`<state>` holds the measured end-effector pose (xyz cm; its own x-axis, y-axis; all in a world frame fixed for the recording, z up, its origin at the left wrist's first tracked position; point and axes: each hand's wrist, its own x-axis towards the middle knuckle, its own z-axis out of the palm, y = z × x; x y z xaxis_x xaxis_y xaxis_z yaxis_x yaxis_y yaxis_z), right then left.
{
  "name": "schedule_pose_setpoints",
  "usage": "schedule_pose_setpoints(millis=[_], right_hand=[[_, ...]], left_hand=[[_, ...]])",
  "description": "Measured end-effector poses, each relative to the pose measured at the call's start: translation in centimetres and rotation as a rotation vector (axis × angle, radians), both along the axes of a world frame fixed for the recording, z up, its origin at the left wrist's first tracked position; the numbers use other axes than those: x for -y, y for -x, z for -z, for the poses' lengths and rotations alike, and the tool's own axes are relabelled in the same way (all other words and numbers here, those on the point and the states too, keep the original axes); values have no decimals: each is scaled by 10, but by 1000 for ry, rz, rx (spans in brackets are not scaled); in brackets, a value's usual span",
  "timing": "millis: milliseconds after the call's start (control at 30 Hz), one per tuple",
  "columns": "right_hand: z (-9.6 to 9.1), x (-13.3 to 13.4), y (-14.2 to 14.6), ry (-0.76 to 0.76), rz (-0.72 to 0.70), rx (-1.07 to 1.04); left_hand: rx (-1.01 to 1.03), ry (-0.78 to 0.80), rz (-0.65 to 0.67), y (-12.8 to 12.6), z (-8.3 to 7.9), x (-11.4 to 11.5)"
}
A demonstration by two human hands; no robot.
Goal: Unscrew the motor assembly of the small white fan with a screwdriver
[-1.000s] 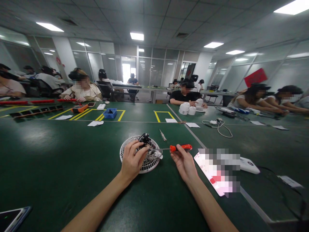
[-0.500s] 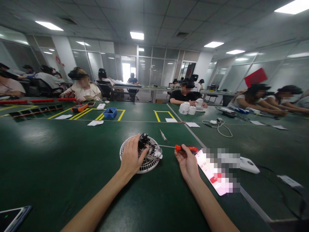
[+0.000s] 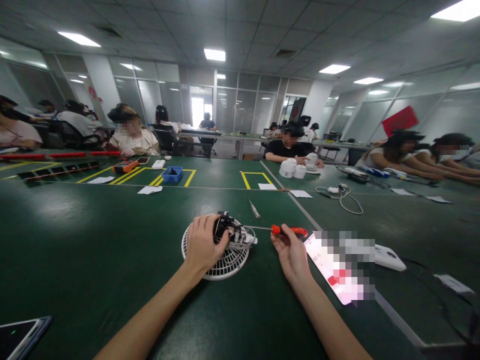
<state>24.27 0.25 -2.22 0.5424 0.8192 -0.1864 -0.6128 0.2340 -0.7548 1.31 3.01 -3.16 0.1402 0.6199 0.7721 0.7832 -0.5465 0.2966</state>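
Note:
A round white plastic grille (image 3: 225, 267) lies on the green table, with a black motor assembly (image 3: 224, 219) and grey wires on top of it. My left hand (image 3: 204, 242) is wrapped over the left side of the motor assembly, thumb toward me and fingers on the far side. In my right hand (image 3: 288, 247) is a screwdriver (image 3: 298, 231) with a red-orange handle, held by thumb and fingers. Its shaft points left and reaches the wires and white connector by the motor; the tip is hidden there. A smaller clear-handled screwdriver (image 3: 254, 209) lies just beyond the grille.
A lit phone (image 3: 330, 270) lies by my right forearm, a white device (image 3: 390, 257) beyond it. Another phone (image 3: 24, 337) is at the near left. Farther off are a blue bin (image 3: 172, 174), a coiled cable (image 3: 350, 200), white housings (image 3: 288, 168) and people seated around the table.
The grille has shifted slightly left and toward me, and the motor assembly has turned a little under my left hand. My right hand and the screwdriver are nearly still.

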Motion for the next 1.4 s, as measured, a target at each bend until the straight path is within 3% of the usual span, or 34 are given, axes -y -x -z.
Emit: schedule_pose_setpoints(millis=[733, 1100, 1300, 1400], right_hand=[[-4, 2, 2, 13, 14, 7], [-5, 4, 4, -30, -27, 63], [-7, 6, 5, 65, -56, 125], [-6, 6, 5, 44, -73, 123]], left_hand=[[43, -34, 19, 1, 5, -4], [94, -3, 67, 1, 4, -3], [117, 36, 74, 3, 3, -3], [133, 67, 76, 3, 2, -3]])
